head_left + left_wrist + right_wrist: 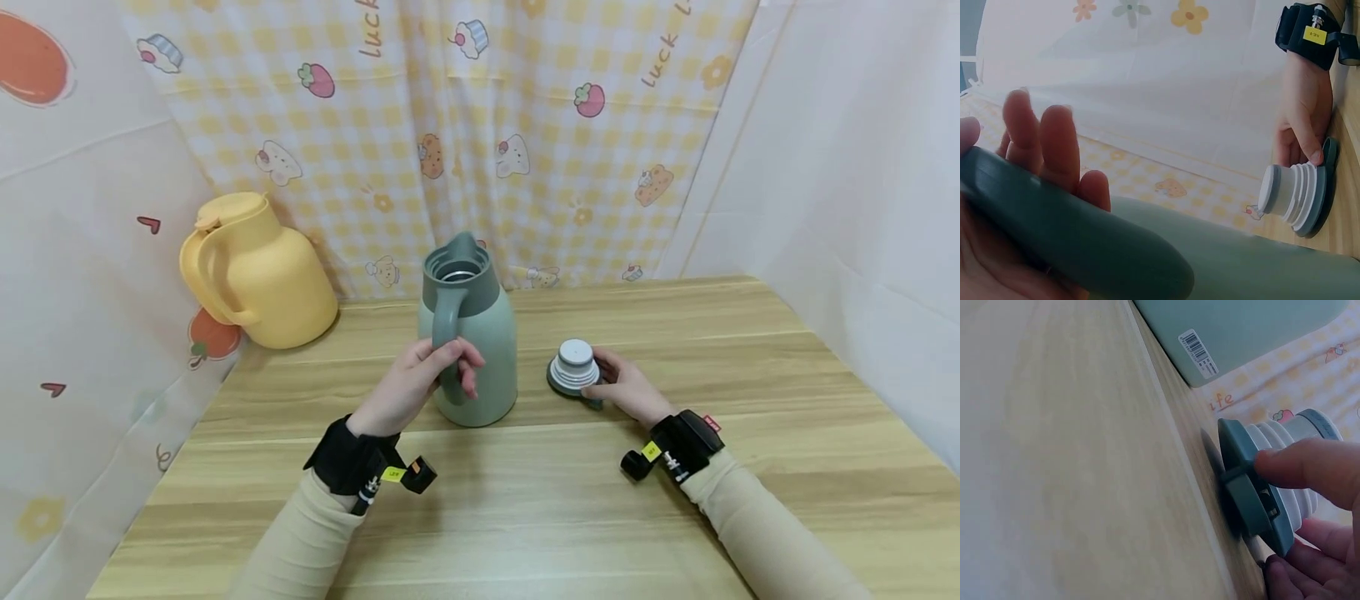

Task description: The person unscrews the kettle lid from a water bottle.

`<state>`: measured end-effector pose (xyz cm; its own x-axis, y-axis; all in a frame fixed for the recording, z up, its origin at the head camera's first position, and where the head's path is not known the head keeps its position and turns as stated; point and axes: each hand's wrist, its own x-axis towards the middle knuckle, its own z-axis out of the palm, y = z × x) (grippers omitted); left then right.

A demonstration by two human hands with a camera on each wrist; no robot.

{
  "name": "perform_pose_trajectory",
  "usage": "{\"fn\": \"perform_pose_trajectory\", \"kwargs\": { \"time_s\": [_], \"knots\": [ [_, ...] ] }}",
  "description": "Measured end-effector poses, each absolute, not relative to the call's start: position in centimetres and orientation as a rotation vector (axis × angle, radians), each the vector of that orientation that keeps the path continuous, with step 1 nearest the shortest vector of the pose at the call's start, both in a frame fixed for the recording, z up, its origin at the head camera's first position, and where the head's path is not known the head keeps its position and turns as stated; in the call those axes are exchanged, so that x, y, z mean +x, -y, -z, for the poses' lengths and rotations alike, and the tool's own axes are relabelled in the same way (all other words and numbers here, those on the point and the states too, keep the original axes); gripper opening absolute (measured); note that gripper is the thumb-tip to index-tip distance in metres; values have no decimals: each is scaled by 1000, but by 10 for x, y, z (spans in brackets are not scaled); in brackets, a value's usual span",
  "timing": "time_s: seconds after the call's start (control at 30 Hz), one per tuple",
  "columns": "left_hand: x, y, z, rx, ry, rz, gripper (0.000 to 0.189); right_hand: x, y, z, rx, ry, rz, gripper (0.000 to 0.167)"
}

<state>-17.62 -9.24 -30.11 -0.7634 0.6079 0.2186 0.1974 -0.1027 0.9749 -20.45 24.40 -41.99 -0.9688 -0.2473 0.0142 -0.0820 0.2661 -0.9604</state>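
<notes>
A green thermos jug (pixel 480 350) stands upright on the table with its mouth uncovered and its spout facing away. My left hand (pixel 420 379) grips the jug's dark green handle (pixel 1072 225), the fingers curled loosely round it. To the right of the jug is its lid (pixel 574 367), upside down with the white stopper part pointing up. My right hand (pixel 630 390) pinches this lid by its dark green rim, with the thumb (pixel 1297 464) on the near side and the other fingers round the far side. In the right wrist view the rim is close over the tabletop.
A yellow thermos jug (pixel 277 283) with its lid on stands at the back left of the wooden table (pixel 525 517). Behind the table hangs a yellow checked curtain (pixel 480 150). White cloth (pixel 847 167) hangs along the right side.
</notes>
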Motion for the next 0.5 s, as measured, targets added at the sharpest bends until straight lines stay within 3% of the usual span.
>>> {"fn": "perform_pose_trajectory", "kwargs": {
  "time_s": [0.5],
  "knots": [
    [-171, 91, 297, 839, -1903, -1946, 44, -201, -242, 421, -314, -2511, 1738, 74]
  ]
}}
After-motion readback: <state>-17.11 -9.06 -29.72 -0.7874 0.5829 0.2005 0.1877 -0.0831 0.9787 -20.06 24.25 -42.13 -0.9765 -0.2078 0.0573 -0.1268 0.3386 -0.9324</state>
